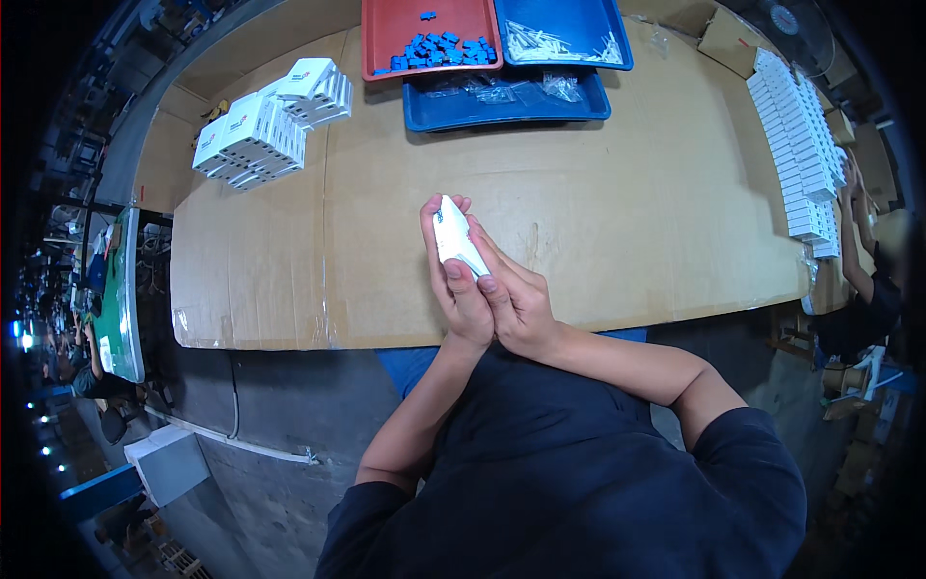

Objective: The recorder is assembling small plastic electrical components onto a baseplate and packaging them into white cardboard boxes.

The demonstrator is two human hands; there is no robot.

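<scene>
A small white box [451, 234] with a little print on its face is pressed between my two hands, above the near middle of the cardboard-covered table. My left hand [467, 311] wraps its left side, with the fingers curled up along the edge. Against the right side, my right hand [525, 301] is closed, its thumb beside the left thumb at the box's near end. The box is tilted, and my fingers hide much of its sides.
White boxes [253, 130] stand stacked at the far left. A red tray [369, 39] of blue parts and a blue tray [622, 43] of white sticks sit above another blue tray [511, 118] with clear bags. More white boxes [796, 154] line the right, near another person's arms [853, 232].
</scene>
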